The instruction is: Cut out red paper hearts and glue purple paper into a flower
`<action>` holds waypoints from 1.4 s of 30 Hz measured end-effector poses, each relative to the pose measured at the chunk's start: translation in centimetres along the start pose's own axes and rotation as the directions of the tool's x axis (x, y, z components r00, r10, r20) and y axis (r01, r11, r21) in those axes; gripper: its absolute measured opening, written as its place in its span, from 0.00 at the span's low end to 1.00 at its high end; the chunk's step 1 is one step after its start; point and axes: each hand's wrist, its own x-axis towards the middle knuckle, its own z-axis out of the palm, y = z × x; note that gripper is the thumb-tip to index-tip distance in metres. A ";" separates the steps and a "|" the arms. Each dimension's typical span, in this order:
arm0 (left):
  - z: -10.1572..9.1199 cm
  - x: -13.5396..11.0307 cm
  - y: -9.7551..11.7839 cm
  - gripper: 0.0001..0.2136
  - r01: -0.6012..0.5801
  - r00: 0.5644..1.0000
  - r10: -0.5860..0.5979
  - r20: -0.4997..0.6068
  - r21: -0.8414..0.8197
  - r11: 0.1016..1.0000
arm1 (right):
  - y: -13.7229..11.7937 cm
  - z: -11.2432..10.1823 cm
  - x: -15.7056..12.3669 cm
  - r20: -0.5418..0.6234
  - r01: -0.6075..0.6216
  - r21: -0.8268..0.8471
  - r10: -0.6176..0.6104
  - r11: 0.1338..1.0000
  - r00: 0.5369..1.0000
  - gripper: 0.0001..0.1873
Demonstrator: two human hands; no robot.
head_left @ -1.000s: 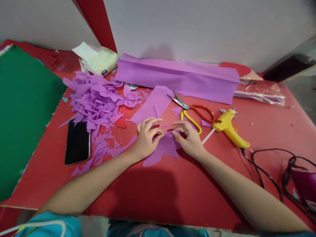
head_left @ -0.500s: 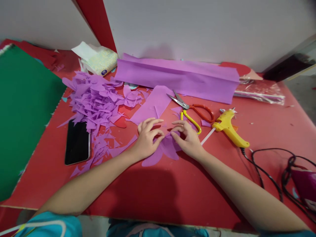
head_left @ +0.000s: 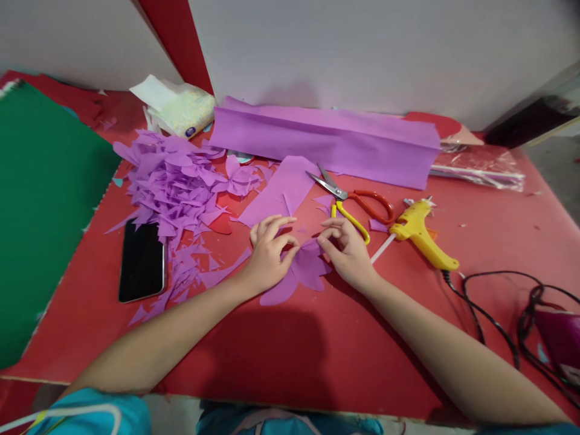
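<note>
Between my hands lies a purple paper flower (head_left: pixel 308 269) with broad petals, close above or on the red table. My left hand (head_left: pixel 270 257) pinches the flower's upper left part between thumb and forefinger. On the other side, my right hand (head_left: pixel 347 254) has its thumb and forefinger closed on a petal's tip at the upper right. Just beyond the hands is a flat purple paper strip (head_left: pixel 283 187). Scissors (head_left: pixel 339 193) with one red and one yellow handle lie part-open behind my right hand.
A heap of purple cut pieces (head_left: pixel 170 178) partly covers a phone (head_left: pixel 142 263) at left. Folded purple paper (head_left: pixel 326 145) lies along the wall near a tissue pack (head_left: pixel 181 112). A yellow glue gun (head_left: pixel 419 235) with a black cord (head_left: pixel 493 326) is at right. A green board (head_left: pixel 45 211) borders the left.
My right hand has shifted slightly right and up, drawing out a petal and exposing more of the flower. My left hand has moved a little left, still pinching.
</note>
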 end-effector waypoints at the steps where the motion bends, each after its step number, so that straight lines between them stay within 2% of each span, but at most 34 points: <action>1: 0.0 0.0 0.0 0.03 0.001 1.000 -0.001 0.005 0.001 1.000 | 0.1 0.0 0.0 -0.008 0.004 -0.003 -0.004 1.000 1.000 0.10; 3: 0.1 0.0 -0.1 0.03 0.001 1.000 -0.002 0.017 0.008 1.000 | 0.1 0.0 0.0 -0.052 0.049 -0.058 -0.052 0.997 0.997 0.09; 6: 0.3 -0.1 -0.2 0.03 0.003 0.999 -0.004 0.047 0.026 1.000 | -0.3 0.0 -0.1 -0.084 0.223 -0.283 -0.256 0.933 0.963 0.06; 8: 0.4 -0.1 -0.3 0.04 -0.007 0.998 0.004 0.069 0.038 0.999 | -0.7 0.1 -0.1 -0.015 0.346 -0.435 -0.391 0.831 0.920 0.03; 10: 0.4 -0.2 -0.3 0.03 -0.025 0.996 0.021 0.084 0.052 0.998 | -1.0 0.1 -0.2 0.077 0.424 -0.512 -0.452 0.747 0.889 0.03; 13: 0.4 -0.2 -0.2 0.03 -0.039 0.995 0.033 0.096 0.066 0.997 | -1.1 0.3 -0.1 0.173 0.472 -0.546 -0.457 0.692 0.872 0.04; 16: 0.4 -0.2 -0.2 0.03 -0.036 0.994 0.030 0.101 0.063 0.997 | -1.0 0.3 -0.1 0.209 0.474 -0.552 -0.437 0.685 0.875 0.05; 42: -0.1 -0.1 -0.1 0.04 -0.038 0.990 0.030 0.134 0.059 0.998 | -0.9 0.2 0.0 0.255 0.453 -0.535 -0.375 0.713 0.891 0.05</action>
